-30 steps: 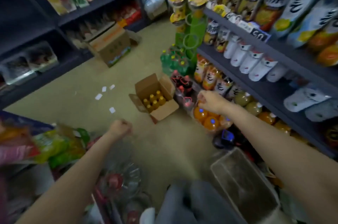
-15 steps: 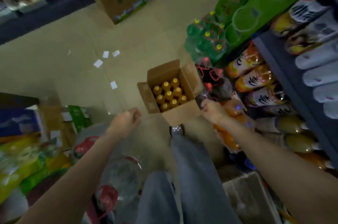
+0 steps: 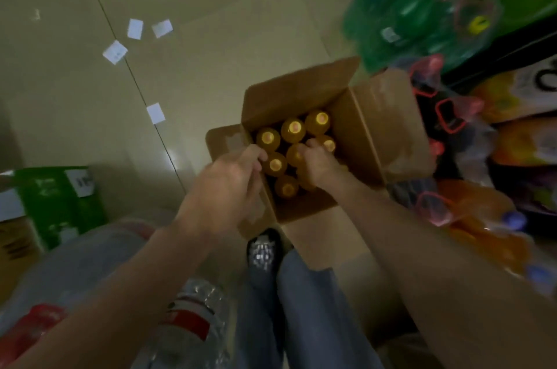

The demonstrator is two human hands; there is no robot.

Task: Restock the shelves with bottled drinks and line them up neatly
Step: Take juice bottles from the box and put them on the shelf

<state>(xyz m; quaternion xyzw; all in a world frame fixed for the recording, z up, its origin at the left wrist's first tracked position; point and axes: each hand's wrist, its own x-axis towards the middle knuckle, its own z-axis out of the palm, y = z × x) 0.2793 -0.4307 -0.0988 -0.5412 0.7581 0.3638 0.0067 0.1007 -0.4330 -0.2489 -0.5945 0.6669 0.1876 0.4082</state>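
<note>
An open cardboard box [image 3: 376, 127] stands on the floor just ahead of my foot. Inside it, several orange drink bottles [image 3: 294, 127] stand upright with orange caps. My right hand [image 3: 319, 165] reaches into the box, its fingers curled round the top of an orange bottle near the middle. My left hand [image 3: 229, 184] is at the box's left wall with its fingers curled down beside the bottles there. Whether it holds one is hidden by the hand itself.
A shrink-wrapped pack of green bottles [image 3: 407, 6] sits beyond the box to the right. Wrapped packs of dark bottles [image 3: 446, 115] and orange bottles [image 3: 482, 217] crowd the right side. Water bottles [image 3: 193, 323] and a green carton [image 3: 57, 202] lie at the left. Paper slips [image 3: 114, 52] litter the floor.
I have stepped up to the box and leaned over it. Both hands have moved from the air in front of me down into the box among the bottles.
</note>
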